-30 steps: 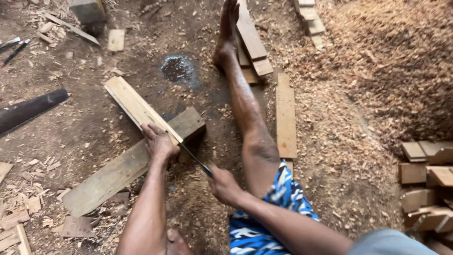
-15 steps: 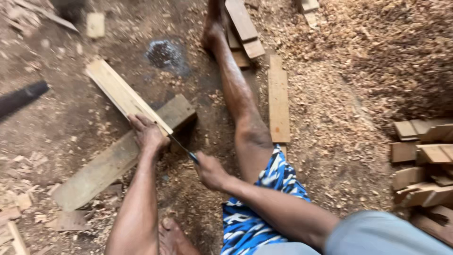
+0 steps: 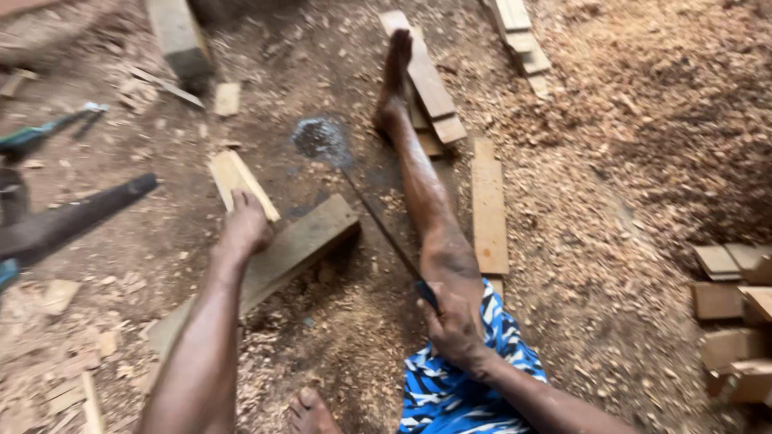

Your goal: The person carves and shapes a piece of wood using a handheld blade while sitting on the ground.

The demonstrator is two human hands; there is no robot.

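left hand (image 3: 244,225) fingers clamped on pale board (image 3: 241,183) atop block (image 3: 269,265), mid-frame | right hand (image 3: 452,325) fingers closed round raised blade (image 3: 378,217) | shavings piled below: trimming apparently underway, board unfinished

Sawdust (image 3: 667,120) is lying heaped across the dirt floor (image 3: 161,233). Short planks (image 3: 489,207) are lying beside it, and cut wood blocks (image 3: 736,321) are sitting stacked at right.
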